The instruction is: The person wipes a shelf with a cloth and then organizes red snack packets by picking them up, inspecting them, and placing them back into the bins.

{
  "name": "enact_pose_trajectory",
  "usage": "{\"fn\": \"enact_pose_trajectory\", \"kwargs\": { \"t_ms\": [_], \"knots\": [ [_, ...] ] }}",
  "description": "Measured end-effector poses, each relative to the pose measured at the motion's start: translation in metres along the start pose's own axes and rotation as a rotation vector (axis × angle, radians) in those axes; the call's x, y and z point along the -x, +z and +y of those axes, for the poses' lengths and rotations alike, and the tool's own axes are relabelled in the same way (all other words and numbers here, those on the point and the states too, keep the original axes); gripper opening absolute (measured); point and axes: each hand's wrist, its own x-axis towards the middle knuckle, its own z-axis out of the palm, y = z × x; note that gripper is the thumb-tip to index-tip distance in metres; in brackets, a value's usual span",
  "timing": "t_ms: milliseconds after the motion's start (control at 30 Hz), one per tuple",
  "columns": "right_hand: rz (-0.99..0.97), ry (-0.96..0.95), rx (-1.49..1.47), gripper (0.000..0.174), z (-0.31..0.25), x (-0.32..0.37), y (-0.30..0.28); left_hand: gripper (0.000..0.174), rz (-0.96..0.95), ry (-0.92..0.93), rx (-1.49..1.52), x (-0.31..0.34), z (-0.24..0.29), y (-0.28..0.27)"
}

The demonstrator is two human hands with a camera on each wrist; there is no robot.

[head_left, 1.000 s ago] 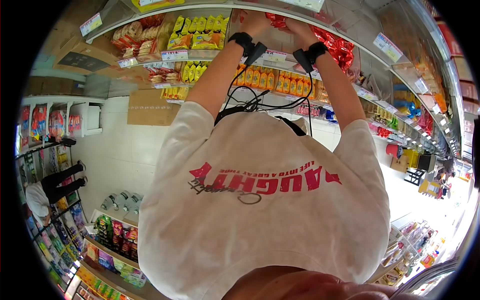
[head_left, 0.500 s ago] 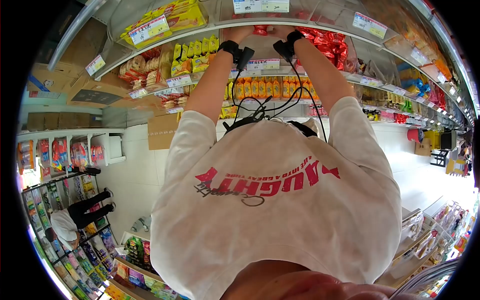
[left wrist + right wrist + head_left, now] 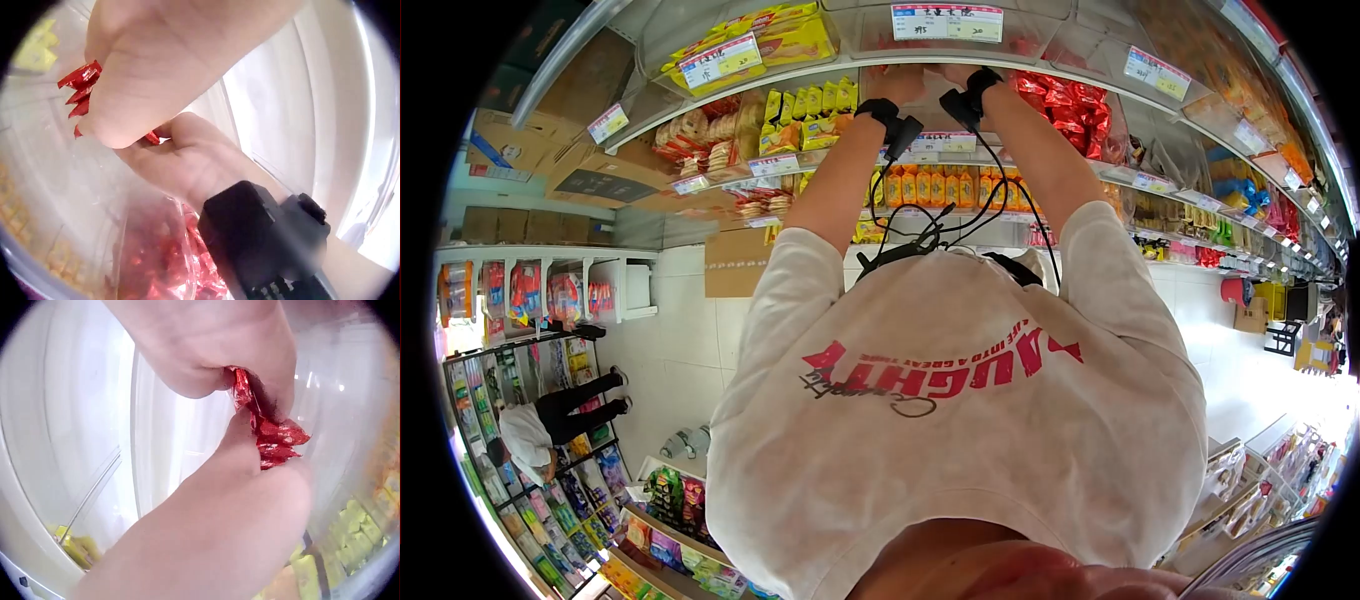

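In the head view my left hand (image 3: 906, 84) and right hand (image 3: 952, 75) are close together inside a clear-sided shelf compartment, partly cut off by the shelf above. Several shiny red packets (image 3: 81, 77) stick out past my left hand (image 3: 162, 62) in the left wrist view; my right hand (image 3: 187, 153) meets it from below. The right wrist view has my right hand (image 3: 219, 347) curled round the red packets (image 3: 279, 433), with my left hand (image 3: 244, 487) gripping them from the other side. Most fingertips are hidden.
A bin of red packets (image 3: 1065, 108) lies right of my hands, yellow packets (image 3: 808, 105) left. Above runs a shelf edge with price tags (image 3: 947, 22); orange packets (image 3: 930, 187) line the shelf below. Cables hang between my wrists. Another person (image 3: 527, 440) is far left.
From apart a second ago, my hands have come together, the right one moving left, with the red packets between them. Over the last half second they have stayed close while the head view shifted slightly.
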Motion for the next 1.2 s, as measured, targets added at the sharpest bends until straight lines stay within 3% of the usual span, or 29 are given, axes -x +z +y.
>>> {"fn": "enact_pose_trajectory", "kwargs": {
  "t_ms": [167,267,400,500,600,667,700,767,867,900,1033,1100,1167,1200],
  "knots": [
    [0.026,0.027,0.020,0.035,-0.012,0.005,-0.009,0.074,0.089,-0.089,0.049,0.006,0.001,0.008],
    [0.015,0.091,0.020,0.036,-0.028,0.017,-0.019,0.069,0.031,-0.100,-0.163,0.018,0.012,-0.004],
    [-0.052,0.250,0.003,0.038,-0.048,0.029,-0.022,0.072,0.217,-0.238,-0.077,-0.031,0.012,0.058],
    [-0.082,0.392,-0.189,0.039,-0.055,0.031,-0.021,0.073,0.265,-0.265,-0.110,-0.028,0.016,0.056],
    [-0.141,0.278,-0.553,0.031,-0.056,0.035,-0.024,0.064,0.341,-0.173,0.048,0.015,0.019,0.008],
    [-0.117,0.282,-0.598,0.028,-0.052,0.027,-0.015,0.065,0.155,-0.222,-0.158,0.001,0.022,0.010],
    [-0.036,0.325,-0.577,0.025,-0.061,0.026,-0.010,0.064,0.170,-0.188,-0.118,0.012,0.024,0.000],
    [0.033,-0.040,-0.253,0.024,-0.021,0.012,-0.011,0.058,0.285,-0.104,-0.052,0.020,0.023,0.006],
    [0.016,-0.223,0.176,0.028,0.063,-0.010,-0.023,0.055,0.234,-0.083,0.111,-0.004,0.022,0.030],
    [0.003,-0.208,0.128,0.031,0.043,-0.004,-0.017,0.053,0.260,-0.079,0.227,0.006,0.025,0.024],
    [0.032,-0.143,0.270,0.027,0.007,-0.003,-0.009,0.043,0.135,0.026,0.107,-0.005,0.025,0.015],
    [-0.053,-0.017,-0.015,0.019,-0.023,0.007,-0.008,0.045,0.323,0.050,0.133,-0.014,0.024,0.032],
    [0.014,-0.324,0.850,0.014,-0.026,0.012,-0.014,0.046,0.317,0.040,0.209,-0.014,0.022,0.028],
    [-0.017,-0.252,0.760,0.015,-0.027,0.010,-0.018,0.048,0.314,0.035,0.246,-0.012,0.021,0.024]
  ]
}}
